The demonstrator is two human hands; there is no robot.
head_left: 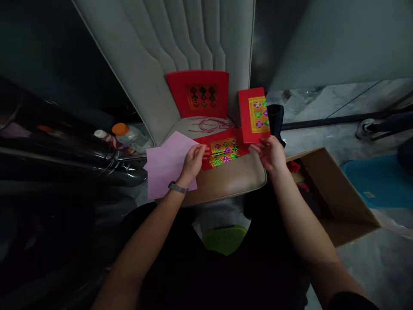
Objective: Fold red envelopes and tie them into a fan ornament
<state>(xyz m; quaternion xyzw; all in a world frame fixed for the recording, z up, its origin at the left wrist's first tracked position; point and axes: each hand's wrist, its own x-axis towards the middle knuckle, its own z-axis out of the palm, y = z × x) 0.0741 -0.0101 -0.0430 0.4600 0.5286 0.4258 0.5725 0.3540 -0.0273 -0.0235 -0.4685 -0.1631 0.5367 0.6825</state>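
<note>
My left hand [192, 161] rests on a chair seat [232, 181] with its fingers closed on the edge of pink paper sheets [166, 163], right beside a stack of red cards [223, 150] with gold and coloured patterns. My right hand [271, 153] pinches the lower corner of one red patterned card [254, 114] and holds it upright above the seat. Another red card [200, 94] leans against the padded chair back [180, 43]. Thin red strings [211, 125] lie on the seat behind the stack.
An open cardboard box [335, 193] stands at the right of the chair, with red items inside. Bottles [124, 135] sit at the left near dark metal tubes. A green object [226, 239] lies below the seat. A blue mat [380, 181] covers the floor far right.
</note>
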